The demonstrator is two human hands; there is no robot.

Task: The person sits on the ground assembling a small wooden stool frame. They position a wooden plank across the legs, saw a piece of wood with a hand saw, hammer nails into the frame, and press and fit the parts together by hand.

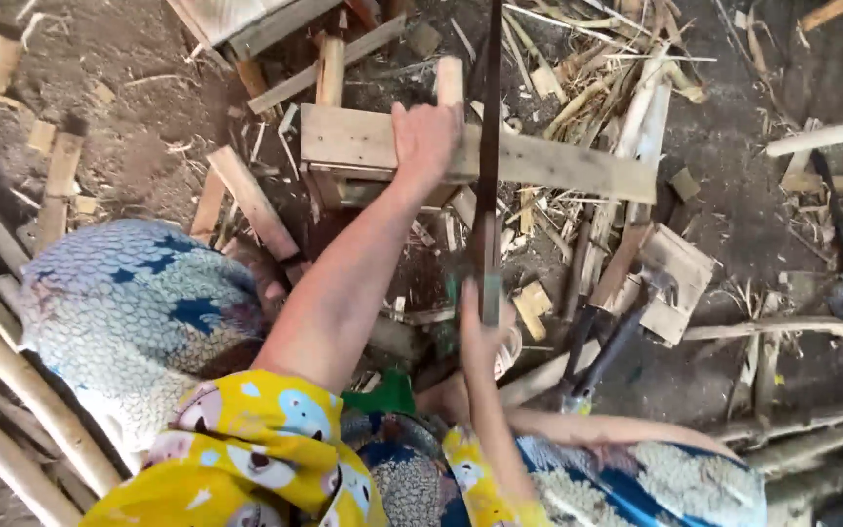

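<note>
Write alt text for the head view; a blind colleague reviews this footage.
Seen from above, a person's left hand presses a wooden plank while the right hand holds a long saw upright against it, amid wood scraps on dirt ground.

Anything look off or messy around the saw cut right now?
Nothing looks damaged. The left hand presses the plank flat on its wooden block, and the right hand holds the saw upright across it. Offcuts and splinters litter the dirt floor all round.
</note>
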